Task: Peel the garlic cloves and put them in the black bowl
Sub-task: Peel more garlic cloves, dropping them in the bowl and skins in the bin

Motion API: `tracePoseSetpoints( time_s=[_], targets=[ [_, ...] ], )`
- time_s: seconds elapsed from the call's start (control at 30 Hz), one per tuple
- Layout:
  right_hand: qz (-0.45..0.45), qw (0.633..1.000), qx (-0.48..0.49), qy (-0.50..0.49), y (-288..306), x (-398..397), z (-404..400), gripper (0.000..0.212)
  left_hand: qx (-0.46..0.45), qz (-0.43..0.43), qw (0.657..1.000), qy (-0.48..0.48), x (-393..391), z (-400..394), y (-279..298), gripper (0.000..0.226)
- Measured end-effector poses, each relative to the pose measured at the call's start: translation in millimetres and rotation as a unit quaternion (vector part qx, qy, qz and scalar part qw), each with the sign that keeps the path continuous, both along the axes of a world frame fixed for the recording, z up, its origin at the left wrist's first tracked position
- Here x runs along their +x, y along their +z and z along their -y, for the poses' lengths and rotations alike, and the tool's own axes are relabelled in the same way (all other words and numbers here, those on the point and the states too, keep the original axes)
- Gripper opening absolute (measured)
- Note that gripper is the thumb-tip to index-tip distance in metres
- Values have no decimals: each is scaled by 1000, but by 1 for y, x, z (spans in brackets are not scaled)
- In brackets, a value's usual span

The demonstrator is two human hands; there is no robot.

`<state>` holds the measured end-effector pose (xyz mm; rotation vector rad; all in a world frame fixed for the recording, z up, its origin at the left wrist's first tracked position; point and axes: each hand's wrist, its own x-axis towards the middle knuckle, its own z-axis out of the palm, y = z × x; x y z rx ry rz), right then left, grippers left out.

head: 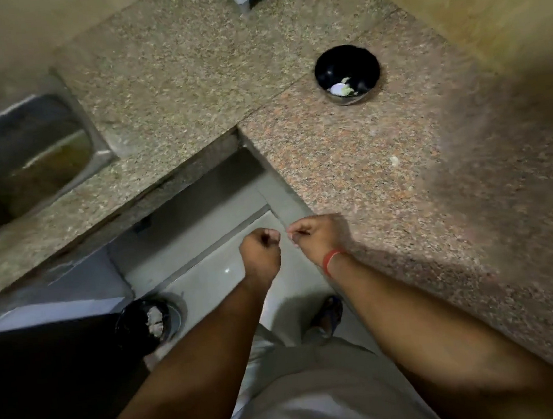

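Both hands are held close together over the floor, likely so peel drops away. The left hand [260, 245] and right hand [315, 236] have curled fingers; I cannot tell what they hold. The black bowl [347, 74] sits far off on the counter [349, 167], with pale bits inside.

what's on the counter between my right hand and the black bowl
Head view: between the right hand and the black bowl lies speckled counter, mostly bare; one small pale scrap lies off to the right.

Speckled granite counter [350, 174], steel sink [24, 157] (dim light), grey floor [207, 278]
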<state>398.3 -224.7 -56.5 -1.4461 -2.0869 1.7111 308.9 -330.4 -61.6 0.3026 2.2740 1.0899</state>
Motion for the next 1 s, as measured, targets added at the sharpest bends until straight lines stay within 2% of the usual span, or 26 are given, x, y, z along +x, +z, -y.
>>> tracePoseSetpoints(
  time_s=[0.07,0.2,0.33,0.47,0.63,0.77,0.9,1.0],
  targets=[
    [-26,996,-84,-8,1,-29,26,16,56,70,992,91,-19,33,2,12],
    [-69,976,-204,15,5,-89,89,25,161,172,943,235,-61,113,1,15],
    [-64,955,-286,40,-4,-152,169,16,218,219,900,308,-103,213,-13,8],
    [-47,943,-320,80,-33,-214,250,16,224,228,873,368,-147,307,-44,8],
    [-20,930,-339,140,-111,-288,345,15,217,225,844,436,-196,400,-123,14],
    [17,923,-331,195,-205,-337,408,17,215,232,793,520,-228,450,-218,19],
    [51,916,-280,282,-302,-375,455,27,228,252,741,579,-254,478,-311,19],
    [82,913,-239,320,-368,-394,484,22,232,274,692,627,-269,489,-366,25]
  ],
)
